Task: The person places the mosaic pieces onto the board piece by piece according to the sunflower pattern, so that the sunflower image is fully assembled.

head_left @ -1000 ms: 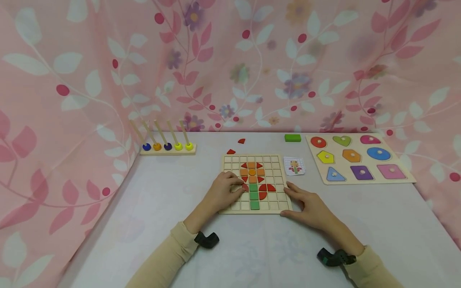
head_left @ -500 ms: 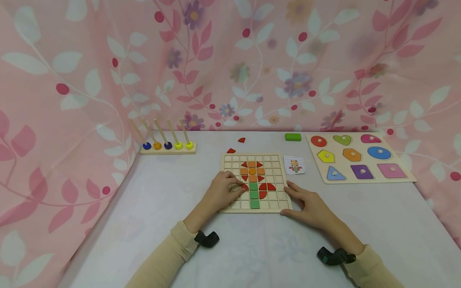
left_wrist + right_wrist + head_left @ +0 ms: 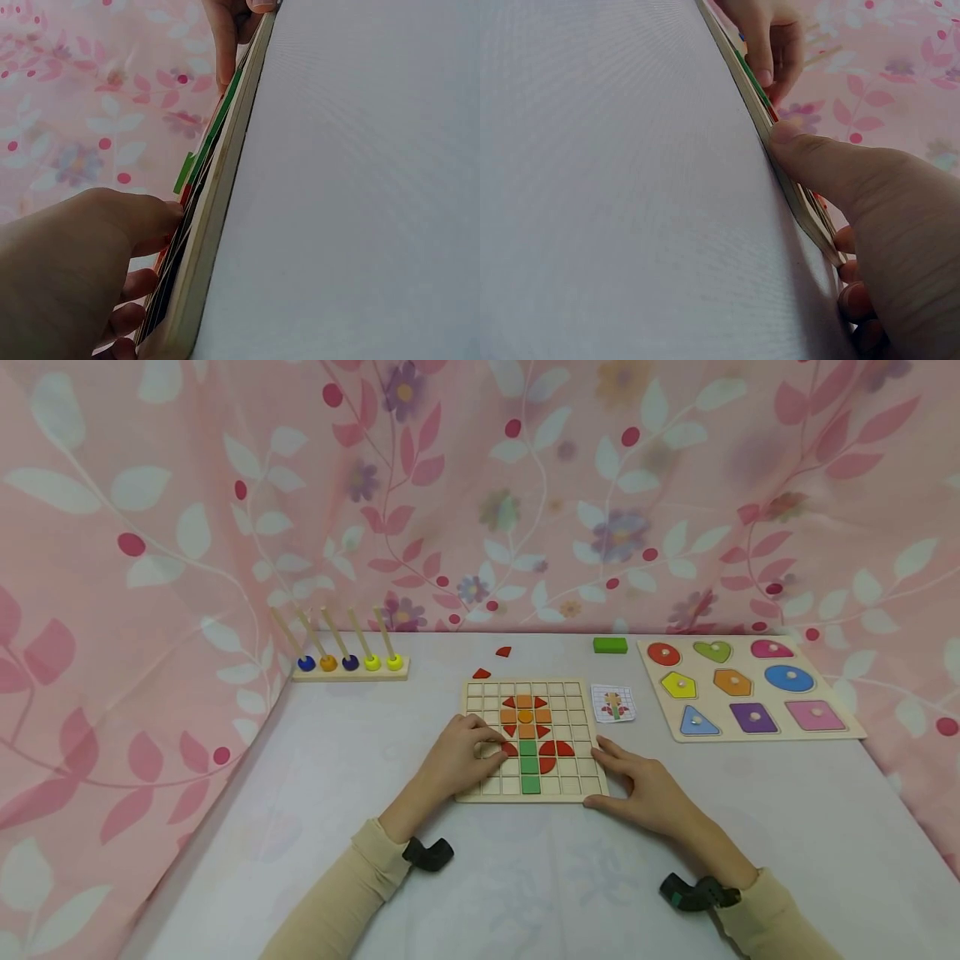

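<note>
A wooden grid board [image 3: 577,782] lies on the table with a flat mosaic of orange, red and green pieces. My left hand [image 3: 461,756] reaches over its left side and pinches a red quarter-circle piece [image 3: 511,749] beside the green squares [image 3: 529,765]; the fingertips partly cover it. In the left wrist view that thumb [image 3: 161,217] is right at the red edge of a piece. My right hand [image 3: 645,789] rests at the board's lower right corner. Its thumb [image 3: 810,150] lies straight against the near edge, the other fingers along the right side.
Two loose red quarter-circle pieces [image 3: 482,673] lie behind the board. A small pattern card [image 3: 613,703] sits to its right. Further off are a green block [image 3: 610,646], a knobbed shape puzzle [image 3: 753,733] and a peg stand [image 3: 350,675] with coloured beads.
The left fingers have shifted very slightly at the red piece, which shows a little closer to the green column. My right hand stays where it was.
</note>
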Demonstrator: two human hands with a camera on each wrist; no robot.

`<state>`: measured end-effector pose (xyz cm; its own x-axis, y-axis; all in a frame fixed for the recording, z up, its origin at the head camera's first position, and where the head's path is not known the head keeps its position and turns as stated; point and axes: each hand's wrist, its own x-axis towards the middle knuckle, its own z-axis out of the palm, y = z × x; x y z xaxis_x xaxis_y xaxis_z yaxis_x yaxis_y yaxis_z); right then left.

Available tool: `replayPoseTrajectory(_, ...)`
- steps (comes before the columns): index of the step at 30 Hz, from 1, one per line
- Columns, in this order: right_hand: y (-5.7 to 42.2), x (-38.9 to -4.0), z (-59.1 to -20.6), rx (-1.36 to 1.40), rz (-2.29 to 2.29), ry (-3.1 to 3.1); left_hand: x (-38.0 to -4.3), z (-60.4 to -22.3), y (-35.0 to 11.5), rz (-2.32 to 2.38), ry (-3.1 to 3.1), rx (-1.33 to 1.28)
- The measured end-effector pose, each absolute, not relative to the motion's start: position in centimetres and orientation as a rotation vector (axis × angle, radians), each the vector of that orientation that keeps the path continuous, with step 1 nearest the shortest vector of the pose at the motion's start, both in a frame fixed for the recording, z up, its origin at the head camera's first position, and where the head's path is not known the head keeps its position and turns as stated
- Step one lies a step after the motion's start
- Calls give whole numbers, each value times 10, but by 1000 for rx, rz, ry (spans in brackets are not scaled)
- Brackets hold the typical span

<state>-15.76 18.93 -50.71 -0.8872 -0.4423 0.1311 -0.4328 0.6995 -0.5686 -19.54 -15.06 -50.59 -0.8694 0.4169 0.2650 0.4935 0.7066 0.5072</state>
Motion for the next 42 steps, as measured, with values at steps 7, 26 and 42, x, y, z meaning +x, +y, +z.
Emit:
replayPoseTrajectory(7, 188, -157, -507, -734, -950, 2878, -201, -500, -158, -882, -2789, -692)
replayPoseTrajectory(26, 186, -155, -504, -731, -945, 2894, -201, -496, -163, -904, -2896, -871)
replayPoseTrajectory(42, 186, -155, -503, -716, -937, 2884, -205, -500, -165, -936, -2864, -892)
